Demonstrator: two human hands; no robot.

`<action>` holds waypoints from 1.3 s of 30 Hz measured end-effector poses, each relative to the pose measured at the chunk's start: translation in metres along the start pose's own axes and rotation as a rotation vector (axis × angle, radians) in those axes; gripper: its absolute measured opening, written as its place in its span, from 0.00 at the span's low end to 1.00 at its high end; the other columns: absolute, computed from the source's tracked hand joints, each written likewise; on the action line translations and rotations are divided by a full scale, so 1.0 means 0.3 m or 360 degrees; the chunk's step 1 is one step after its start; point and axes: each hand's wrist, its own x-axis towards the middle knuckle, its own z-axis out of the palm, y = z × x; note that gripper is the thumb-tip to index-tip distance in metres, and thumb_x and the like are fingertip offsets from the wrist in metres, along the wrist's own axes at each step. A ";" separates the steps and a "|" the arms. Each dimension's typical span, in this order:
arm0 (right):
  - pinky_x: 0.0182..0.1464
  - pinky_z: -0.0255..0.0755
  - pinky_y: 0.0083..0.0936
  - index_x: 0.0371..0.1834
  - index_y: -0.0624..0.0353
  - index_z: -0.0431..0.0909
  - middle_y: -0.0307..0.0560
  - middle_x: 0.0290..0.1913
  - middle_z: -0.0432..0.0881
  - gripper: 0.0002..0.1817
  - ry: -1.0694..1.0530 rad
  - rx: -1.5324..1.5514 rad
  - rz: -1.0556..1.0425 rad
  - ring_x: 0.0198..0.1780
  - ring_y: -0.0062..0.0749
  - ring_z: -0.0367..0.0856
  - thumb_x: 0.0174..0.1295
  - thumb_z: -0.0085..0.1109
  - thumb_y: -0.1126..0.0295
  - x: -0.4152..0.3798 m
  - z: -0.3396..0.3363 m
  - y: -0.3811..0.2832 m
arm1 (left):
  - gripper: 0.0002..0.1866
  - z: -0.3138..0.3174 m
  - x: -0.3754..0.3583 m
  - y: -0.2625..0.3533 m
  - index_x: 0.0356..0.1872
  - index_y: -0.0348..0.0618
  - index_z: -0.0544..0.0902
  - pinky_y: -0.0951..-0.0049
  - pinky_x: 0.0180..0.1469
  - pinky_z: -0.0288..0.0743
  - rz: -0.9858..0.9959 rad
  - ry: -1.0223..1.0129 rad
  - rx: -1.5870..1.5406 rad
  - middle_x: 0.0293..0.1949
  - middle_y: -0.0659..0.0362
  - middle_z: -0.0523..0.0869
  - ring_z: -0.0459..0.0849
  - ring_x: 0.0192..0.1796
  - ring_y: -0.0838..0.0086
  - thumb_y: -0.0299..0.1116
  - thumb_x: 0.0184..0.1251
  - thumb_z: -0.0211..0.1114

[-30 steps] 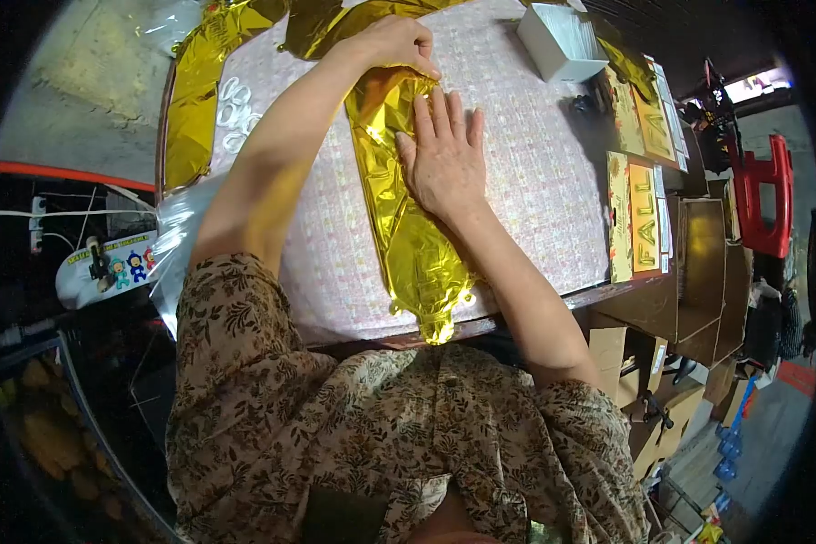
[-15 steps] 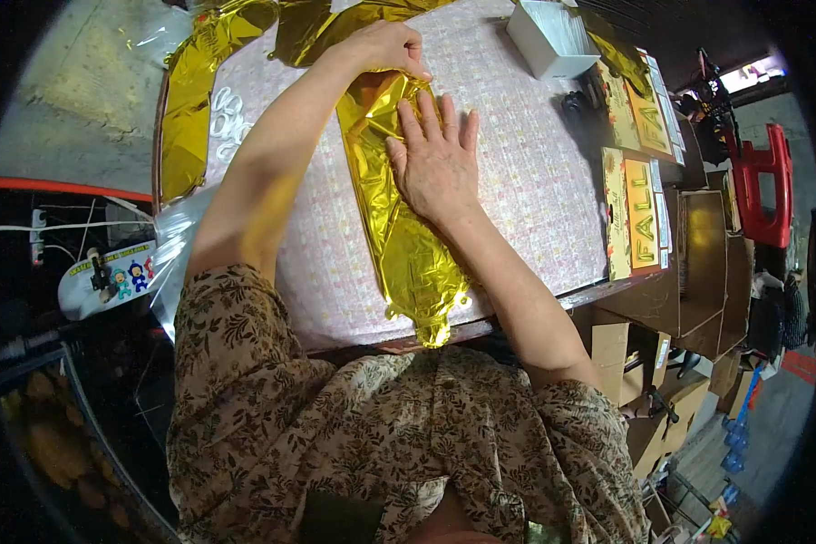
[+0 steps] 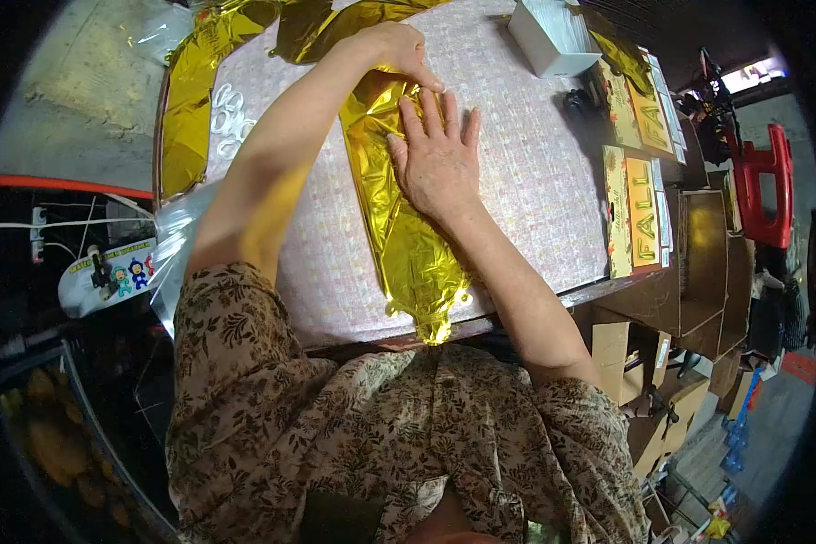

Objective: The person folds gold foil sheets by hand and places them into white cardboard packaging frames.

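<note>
Flat along the counter [image 3: 535, 181] from far side to near edge, a gold foil balloon [image 3: 408, 236], pinned by the right hand [image 3: 435, 154] spread open-palmed across it while the left hand [image 3: 394, 50] pinches its far end, probably to smooth the foil.

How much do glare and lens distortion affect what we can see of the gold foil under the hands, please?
Head view: fisheye lens, so the table edges bow and the corners go black. The gold foil balloon throws bright glare near its lower tip, hiding creases there. The right hand lies flat and sharp on it; the left hand is evenly lit, pinching the foil's upper end.
</note>
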 end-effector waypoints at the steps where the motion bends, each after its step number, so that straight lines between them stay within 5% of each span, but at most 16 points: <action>1: 0.80 0.35 0.63 0.80 0.51 0.59 0.54 0.81 0.56 0.33 0.0009 0.0001 0.0001 0.83 0.54 0.48 0.79 0.36 0.47 -0.002 0.002 0.000 | 0.37 -0.006 0.003 0.006 0.34 0.43 0.86 0.63 0.41 0.78 -0.0080 -0.0062 0.0025 0.35 0.55 0.89 0.87 0.39 0.65 0.68 0.36 0.80; 6: 0.81 0.36 0.59 0.80 0.51 0.59 0.48 0.82 0.57 0.33 -0.0004 -0.0068 -0.0122 0.82 0.50 0.50 0.79 0.36 0.46 -0.010 -0.004 -0.005 | 0.40 -0.013 -0.023 0.018 0.42 0.44 0.87 0.59 0.47 0.80 -0.0154 -0.0094 0.0068 0.43 0.52 0.90 0.89 0.46 0.62 0.69 0.36 0.79; 8: 0.81 0.37 0.57 0.80 0.50 0.59 0.46 0.82 0.57 0.33 -0.0046 -0.0053 -0.0209 0.82 0.48 0.51 0.79 0.36 0.45 -0.011 0.004 -0.006 | 0.35 0.001 -0.034 0.017 0.26 0.44 0.78 0.63 0.34 0.73 -0.0031 0.0091 0.0016 0.25 0.58 0.83 0.83 0.31 0.66 0.68 0.39 0.80; 19: 0.80 0.43 0.53 0.82 0.47 0.56 0.43 0.82 0.59 0.34 -0.0167 0.0126 -0.0642 0.82 0.47 0.53 0.78 0.35 0.43 -0.111 -0.051 -0.056 | 0.35 0.009 -0.007 -0.005 0.26 0.45 0.76 0.63 0.34 0.73 0.0000 0.0050 0.0036 0.24 0.59 0.82 0.83 0.31 0.66 0.68 0.39 0.80; 22: 0.80 0.45 0.52 0.81 0.52 0.57 0.47 0.81 0.60 0.34 -0.0213 0.0351 -0.0816 0.81 0.50 0.55 0.78 0.37 0.45 -0.117 -0.090 -0.059 | 0.36 0.009 0.008 -0.012 0.26 0.45 0.77 0.63 0.34 0.72 0.0019 0.0059 -0.0005 0.25 0.59 0.83 0.83 0.31 0.65 0.68 0.38 0.81; 24: 0.80 0.46 0.48 0.80 0.55 0.58 0.54 0.79 0.61 0.34 -0.0548 0.1026 -0.0630 0.80 0.55 0.55 0.79 0.39 0.47 -0.076 -0.164 -0.046 | 0.36 0.005 0.010 -0.014 0.26 0.46 0.77 0.62 0.34 0.72 -0.0002 -0.0001 0.0041 0.25 0.58 0.84 0.83 0.31 0.65 0.68 0.36 0.81; 28: 0.81 0.45 0.46 0.77 0.72 0.55 0.67 0.77 0.59 0.40 0.0166 0.0421 -0.0181 0.80 0.58 0.54 0.77 0.41 0.45 0.021 -0.053 0.018 | 0.36 0.035 0.065 -0.060 0.26 0.45 0.77 0.63 0.33 0.72 -0.0006 0.0000 0.0102 0.24 0.58 0.83 0.82 0.30 0.65 0.68 0.37 0.81; 32: 0.82 0.42 0.47 0.77 0.74 0.54 0.66 0.79 0.56 0.44 0.0021 0.0142 -0.0244 0.83 0.53 0.48 0.77 0.38 0.41 0.014 0.021 0.013 | 0.36 0.019 0.026 -0.022 0.25 0.44 0.75 0.63 0.31 0.71 0.0005 0.0025 -0.0010 0.23 0.58 0.81 0.81 0.29 0.66 0.66 0.34 0.82; 34: 0.82 0.42 0.47 0.78 0.72 0.54 0.64 0.80 0.56 0.44 -0.0006 0.0146 -0.0289 0.83 0.53 0.48 0.76 0.39 0.41 -0.017 0.015 -0.006 | 0.28 -0.010 0.003 0.015 0.31 0.44 0.83 0.65 0.37 0.78 -0.0078 -0.0083 0.0154 0.31 0.56 0.88 0.87 0.35 0.63 0.62 0.51 0.77; 37: 0.81 0.42 0.47 0.78 0.70 0.55 0.61 0.80 0.56 0.43 -0.0080 0.0141 -0.0358 0.82 0.52 0.49 0.76 0.39 0.41 -0.100 -0.032 -0.020 | 0.28 -0.101 -0.068 0.112 0.41 0.41 0.91 0.63 0.44 0.82 -0.0216 -0.0236 0.0141 0.44 0.49 0.91 0.90 0.45 0.58 0.56 0.49 0.80; 39: 0.81 0.41 0.49 0.78 0.68 0.57 0.58 0.80 0.56 0.41 -0.0149 0.0149 -0.0400 0.82 0.50 0.51 0.77 0.39 0.42 -0.151 -0.080 -0.031 | 0.32 -0.065 -0.017 0.064 0.38 0.41 0.91 0.60 0.45 0.81 -0.0189 -0.0217 0.0094 0.43 0.47 0.91 0.89 0.45 0.56 0.61 0.43 0.81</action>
